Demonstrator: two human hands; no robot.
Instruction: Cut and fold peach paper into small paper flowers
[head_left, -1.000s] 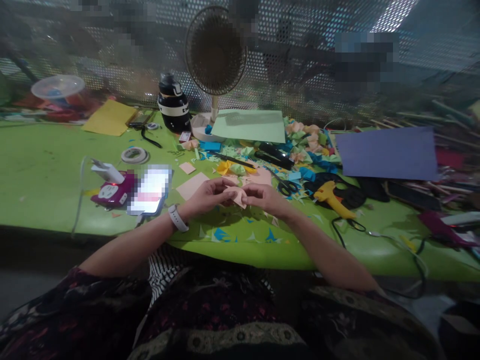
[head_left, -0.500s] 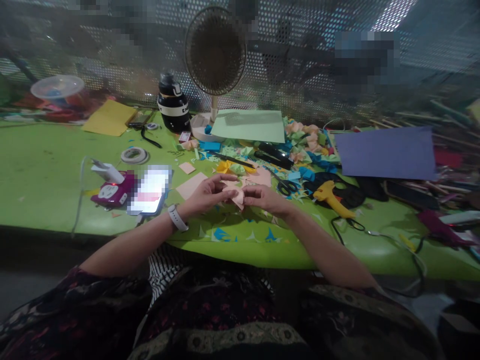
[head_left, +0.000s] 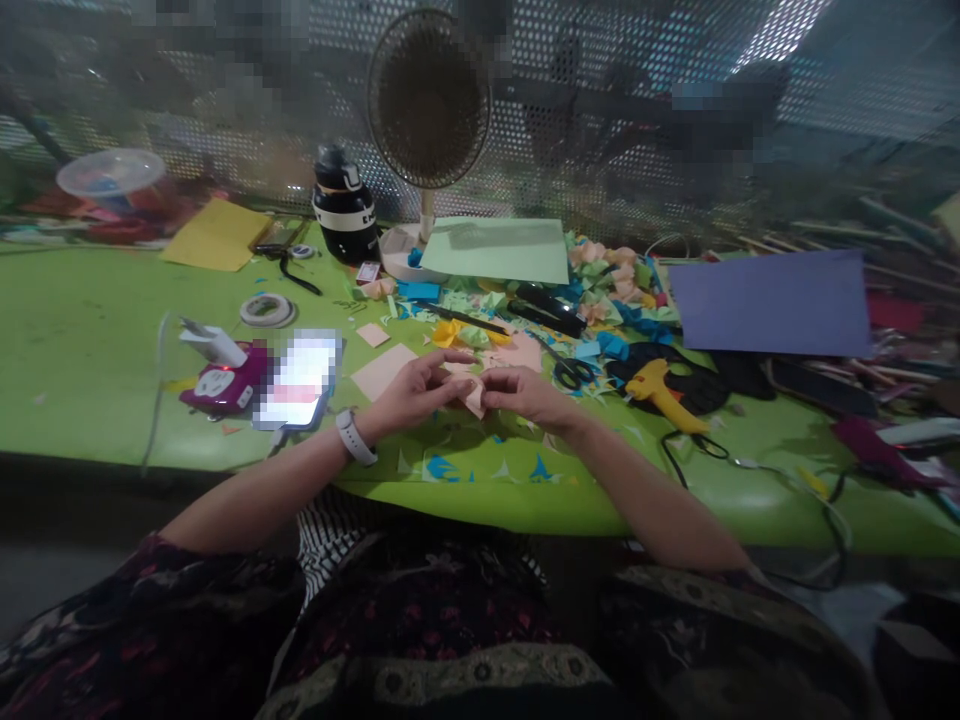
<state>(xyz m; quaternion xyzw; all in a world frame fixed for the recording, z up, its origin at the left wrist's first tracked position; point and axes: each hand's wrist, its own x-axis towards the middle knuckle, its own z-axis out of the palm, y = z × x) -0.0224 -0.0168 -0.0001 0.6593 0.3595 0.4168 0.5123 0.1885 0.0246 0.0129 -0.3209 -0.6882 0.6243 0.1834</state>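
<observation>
A small piece of peach paper (head_left: 473, 397), bent into a curved shape, is pinched between both hands above the green table. My left hand (head_left: 416, 392), with a white watch band on its wrist, grips the paper from the left with thumb and fingers. From the right, my right hand (head_left: 529, 398) has its fingertips closed on the same piece. Flat peach paper (head_left: 382, 370) lies just behind the left hand. Black-handled scissors (head_left: 574, 372) rest behind the right hand. Blue and pale paper scraps (head_left: 441, 467) are strewn in front of the hands.
Behind the hands lie a black stapler (head_left: 547, 310), a pale green sheet (head_left: 499, 250) and heaped cut paper. A yellow glue gun (head_left: 667, 398) with its cable and a purple sheet (head_left: 772, 303) are at right. A phone (head_left: 300, 380), tape roll (head_left: 268, 310) and bottle (head_left: 346, 215) stand left.
The peach paper has turned and folded a little between the fingertips, showing a narrower face. Both hands stay in nearly the same place.
</observation>
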